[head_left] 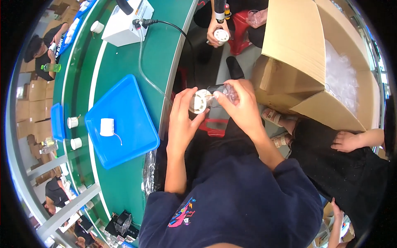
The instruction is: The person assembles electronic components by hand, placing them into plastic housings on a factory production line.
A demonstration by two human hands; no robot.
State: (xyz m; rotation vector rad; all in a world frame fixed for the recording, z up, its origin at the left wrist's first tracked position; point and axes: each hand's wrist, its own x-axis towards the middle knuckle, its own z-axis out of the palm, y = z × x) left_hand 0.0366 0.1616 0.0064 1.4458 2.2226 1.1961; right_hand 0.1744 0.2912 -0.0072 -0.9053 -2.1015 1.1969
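Note:
In front of my body, my left hand [182, 118] grips a round white slotted plastic part [200, 102] by its edge, thumb and fingers on opposite sides. My right hand [244, 105] is closed round a clear plastic cup-shaped cover [230, 90], with the thumb against a thin wire at the white part. The cover and the white part are side by side; whether they touch is hard to tell. To the left, a blue tray [138, 142] on the green bench holds a white cylindrical part [107, 127] with a thin wire trailing from it.
A white powered box [129, 24] with a black cable stands on the green bench [120, 62]. At right, an open cardboard box [293, 39] contains clear plastic pieces [341, 76]. Ahead, a co-worker's hand [214, 32] holds a similar white part. A red stool [240, 33] stands beyond.

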